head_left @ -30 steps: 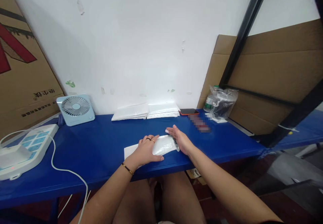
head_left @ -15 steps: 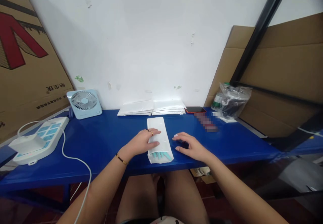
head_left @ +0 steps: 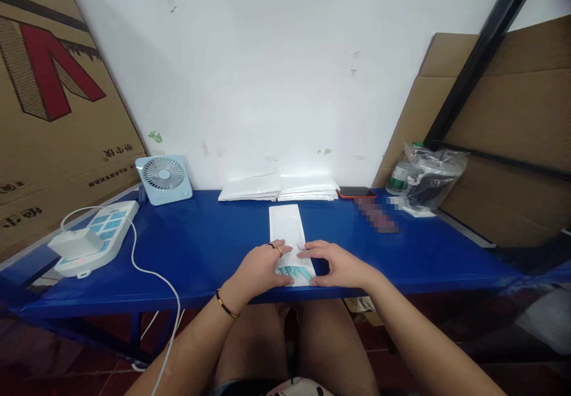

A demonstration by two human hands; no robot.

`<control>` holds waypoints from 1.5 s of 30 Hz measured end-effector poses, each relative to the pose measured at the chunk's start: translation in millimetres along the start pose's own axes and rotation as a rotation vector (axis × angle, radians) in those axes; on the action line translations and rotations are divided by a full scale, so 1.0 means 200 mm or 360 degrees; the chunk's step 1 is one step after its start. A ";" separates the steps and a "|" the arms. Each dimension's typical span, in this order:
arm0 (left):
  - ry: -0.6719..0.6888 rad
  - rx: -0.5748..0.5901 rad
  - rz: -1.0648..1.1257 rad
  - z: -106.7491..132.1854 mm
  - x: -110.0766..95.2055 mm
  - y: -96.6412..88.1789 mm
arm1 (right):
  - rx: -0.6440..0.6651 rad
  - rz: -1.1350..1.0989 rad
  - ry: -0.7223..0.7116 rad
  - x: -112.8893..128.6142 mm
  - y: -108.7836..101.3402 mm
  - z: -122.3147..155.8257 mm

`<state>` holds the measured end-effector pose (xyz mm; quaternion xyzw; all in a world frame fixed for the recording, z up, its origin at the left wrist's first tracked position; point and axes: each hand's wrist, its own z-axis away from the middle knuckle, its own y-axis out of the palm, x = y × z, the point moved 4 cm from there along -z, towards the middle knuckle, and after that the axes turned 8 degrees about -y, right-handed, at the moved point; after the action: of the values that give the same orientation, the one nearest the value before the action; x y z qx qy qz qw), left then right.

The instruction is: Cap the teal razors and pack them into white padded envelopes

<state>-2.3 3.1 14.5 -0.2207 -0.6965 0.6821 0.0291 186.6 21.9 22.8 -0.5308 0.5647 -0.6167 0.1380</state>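
A narrow white packet [head_left: 285, 220], like a padded mailer, lies lengthwise on the blue table. Several slim teal pieces [head_left: 297, 272] show at its end nearest me, beside the table's front edge; I cannot make out their exact kind. My left hand [head_left: 265, 265] rests over the packet's left side, fingertips on its upper face, thumb lower down by the teal pieces. On the opposite side, my right hand [head_left: 341, 265] touches the packet's right edge, thumb near its lower corner. Thumb and fingers are apart on both hands.
White flat packets [head_left: 307, 188] are stacked against the wall. A phone [head_left: 357, 192], a bottle [head_left: 398, 177] and a clear plastic bag [head_left: 437, 173] stand to the right. On the left are a blue fan [head_left: 164, 177], a power strip [head_left: 118, 229] and a white cable [head_left: 154, 272].
My right hand has moved left onto the packet's right edge. My left hand has slid down toward the end with the teal pieces. The whole view has shifted slightly.
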 end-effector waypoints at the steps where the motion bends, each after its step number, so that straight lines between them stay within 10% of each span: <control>1: 0.0023 -0.0031 -0.0053 -0.01 -0.01 0.00 | -0.0037 0.0045 -0.0027 0.00 0.01 -0.01; 11: -0.0034 -0.0332 -0.0096 0.00 -0.01 -0.01 | -0.0514 0.0627 0.0030 0.03 0.13 -0.09; 19: 0.0029 -0.0162 0.0041 0.01 0.01 -0.02 | -0.0495 0.0727 0.0158 0.04 0.17 -0.17; 24: -0.0098 -0.0261 -0.0199 0.00 0.02 0.00 | -0.0483 0.0457 0.0059 0.06 0.13 -0.11; 31: 0.0435 -0.0244 0.0242 0.14 0.06 -0.02 | -0.0216 0.0018 -0.0080 0.06 0.11 0.08; 45: -0.0010 -0.0414 0.0461 0.05 0.06 -0.02 | -0.0606 -0.0097 0.0226 -0.02 0.08 -0.03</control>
<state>-17.4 -1.0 14.2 -0.3185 -0.7399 0.5840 -0.1003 176.6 23.1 9.5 -0.5192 0.6632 -0.5385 -0.0238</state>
